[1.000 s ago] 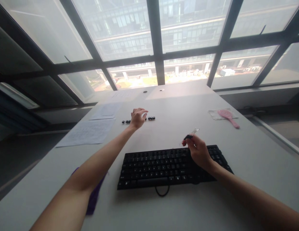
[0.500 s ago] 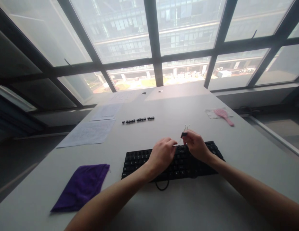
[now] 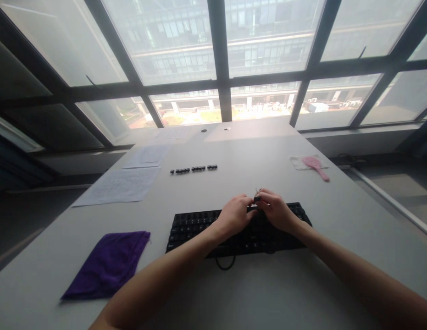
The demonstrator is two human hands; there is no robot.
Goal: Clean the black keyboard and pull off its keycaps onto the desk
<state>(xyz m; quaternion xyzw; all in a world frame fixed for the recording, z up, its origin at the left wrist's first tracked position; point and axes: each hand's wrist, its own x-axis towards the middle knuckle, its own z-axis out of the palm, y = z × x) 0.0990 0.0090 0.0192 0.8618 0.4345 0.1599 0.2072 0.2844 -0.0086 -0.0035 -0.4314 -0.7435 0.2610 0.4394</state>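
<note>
My left hand (image 3: 235, 213) and my right hand (image 3: 275, 210) meet above the far edge of a black keyboard (image 3: 196, 229). Between their fingertips sits a small black keycap in a thin wire keycap puller (image 3: 257, 197). The right hand pinches the puller. The left hand's fingers are curled and touch the black piece on it. A row of several small black keycaps (image 3: 193, 169) lies on the grey table further away, apart from both hands.
A purple cloth (image 3: 108, 263) lies at the near left. Sheets of paper (image 3: 119, 184) sit at the far left. A pink brush on a clear bag (image 3: 314, 165) is at the far right. The grey table (image 3: 268, 293) ends at large windows behind.
My left hand came back from the row of keycaps to the right hand. Both hands have drawn together over the keyboard, and the puller has dropped lower.
</note>
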